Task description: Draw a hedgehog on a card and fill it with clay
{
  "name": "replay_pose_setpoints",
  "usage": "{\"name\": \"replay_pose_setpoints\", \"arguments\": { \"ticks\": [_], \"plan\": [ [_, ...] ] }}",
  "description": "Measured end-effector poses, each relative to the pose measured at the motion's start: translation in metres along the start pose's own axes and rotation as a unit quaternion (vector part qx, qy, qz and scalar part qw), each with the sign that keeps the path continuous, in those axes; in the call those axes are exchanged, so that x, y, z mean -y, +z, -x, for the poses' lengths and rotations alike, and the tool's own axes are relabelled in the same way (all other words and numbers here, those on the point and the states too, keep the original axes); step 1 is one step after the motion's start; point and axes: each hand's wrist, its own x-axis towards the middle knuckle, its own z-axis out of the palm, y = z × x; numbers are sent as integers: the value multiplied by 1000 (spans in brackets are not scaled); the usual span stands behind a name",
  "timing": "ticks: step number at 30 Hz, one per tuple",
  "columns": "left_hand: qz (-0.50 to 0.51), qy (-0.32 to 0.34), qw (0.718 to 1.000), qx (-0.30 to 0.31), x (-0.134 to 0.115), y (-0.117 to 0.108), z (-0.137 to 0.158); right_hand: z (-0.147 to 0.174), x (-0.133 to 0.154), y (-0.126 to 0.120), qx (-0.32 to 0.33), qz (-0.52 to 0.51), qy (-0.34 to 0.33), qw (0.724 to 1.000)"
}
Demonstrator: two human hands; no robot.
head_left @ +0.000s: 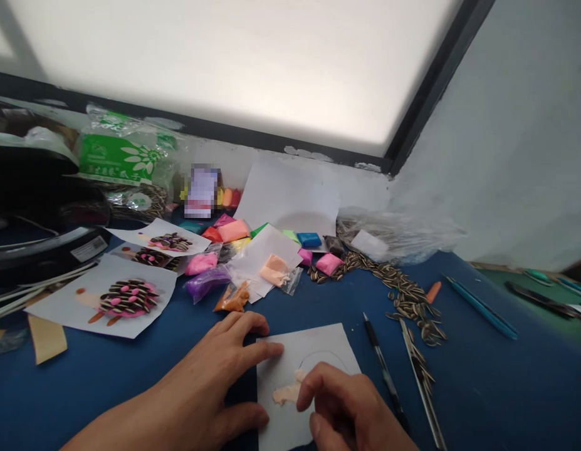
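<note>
My left hand (pixel 224 369) is open, fingers apart, with its index fingertip on the top left of a white sheet of paper (pixel 281 432) and its thumb at the left edge. On that sheet lies a flattened piece of pale peach modelling clay (pixel 286 393), beside a drawn curved line. My right hand (pixel 351 407) is bent over the clay, its index fingertip at the clay's right end. A gap shows between index finger and thumb, with nothing visible between them. The right hand covers part of the clay and drawing.
Right of the sheet lie a pen (pixel 378 351), a silver craft knife (pixel 419 382), sunflower seeds (pixel 405 291) and a blue tool (pixel 481 307). Behind are colourful clay packets (pixel 234 230) and an opened peach packet (pixel 274 269). Hedgehog pictures (pixel 130 297) lie left; a seed bag (pixel 125 156) stands behind.
</note>
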Motion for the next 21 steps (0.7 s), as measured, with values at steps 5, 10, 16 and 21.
{"name": "replay_pose_setpoints", "arguments": {
  "ticks": [5,10,16,21],
  "plan": [
    [-6,-4,1000,-11,0,1,2,-2,2,0,-29,21,-25,999],
    [0,16,1000,-23,4,4,5,-5,-10,3,-127,194,-192,953],
    [-11,25,999,-17,6,3,3,-11,-13,8,-136,254,-220,932],
    [-9,32,999,-11,9,4,2,-15,-13,13,-132,292,-225,920]
  ]
}}
